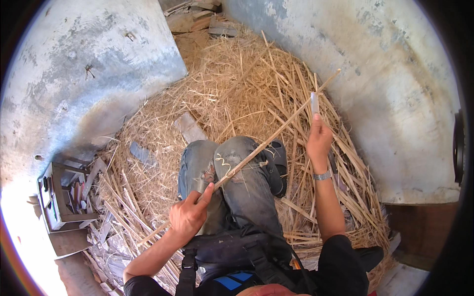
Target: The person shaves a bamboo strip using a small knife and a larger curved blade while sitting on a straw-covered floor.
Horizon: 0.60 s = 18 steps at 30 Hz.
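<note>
A long bamboo strip [269, 139] runs slantwise across my lap, from below my left wrist up to the far right. My left hand [188, 214] is closed round its lower part, thumb laid along the top. In my right hand [319, 138] is a knife [314, 102]; its handle is hidden in the fist and the pale blade points away from me. The blade lies at the strip near its far end; whether it cuts in cannot be made out. Thin curled shavings [222, 160] rest on my jeans [252, 190] beside the strip.
Heaped shavings and straw-like fibres [222, 84] cover the floor, with long split strips [345, 172] along the right. Worn plastered walls [395, 98] stand on both sides. A small wooden stool-like frame [74, 197] with sticks inside is at left. Bricks or boards [207, 19] lie at the back.
</note>
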Each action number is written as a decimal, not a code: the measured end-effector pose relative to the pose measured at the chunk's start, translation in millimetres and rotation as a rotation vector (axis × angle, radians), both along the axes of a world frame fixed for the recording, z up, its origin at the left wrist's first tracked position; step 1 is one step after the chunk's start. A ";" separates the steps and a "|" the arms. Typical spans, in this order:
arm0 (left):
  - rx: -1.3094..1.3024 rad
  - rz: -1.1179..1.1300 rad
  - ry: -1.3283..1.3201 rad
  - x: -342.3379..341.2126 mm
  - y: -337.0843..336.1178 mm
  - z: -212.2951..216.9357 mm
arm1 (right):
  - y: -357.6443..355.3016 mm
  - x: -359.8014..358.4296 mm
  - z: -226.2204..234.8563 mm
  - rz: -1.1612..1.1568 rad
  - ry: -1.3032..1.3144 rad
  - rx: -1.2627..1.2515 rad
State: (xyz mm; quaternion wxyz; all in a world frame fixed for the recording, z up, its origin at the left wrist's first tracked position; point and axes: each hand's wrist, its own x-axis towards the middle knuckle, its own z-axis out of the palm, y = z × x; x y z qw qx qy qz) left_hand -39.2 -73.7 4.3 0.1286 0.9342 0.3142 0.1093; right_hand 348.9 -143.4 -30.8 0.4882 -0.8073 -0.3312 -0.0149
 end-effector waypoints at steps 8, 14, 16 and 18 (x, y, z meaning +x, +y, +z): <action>-0.183 -0.004 -0.144 5.5 4.2 -3.3 | -27.0 -121.6 0.0 0.604 -0.117 -0.156; -0.307 -0.009 -0.258 15.5 7.1 8.0 | -23.0 -65.8 22.1 0.277 0.239 0.123; -0.296 -0.016 -0.229 15.4 5.2 8.0 | -15.5 -78.0 43.1 0.298 0.325 0.120; -0.182 -0.006 -0.144 12.7 2.6 5.7 | -7.9 -84.4 52.0 0.368 0.174 0.063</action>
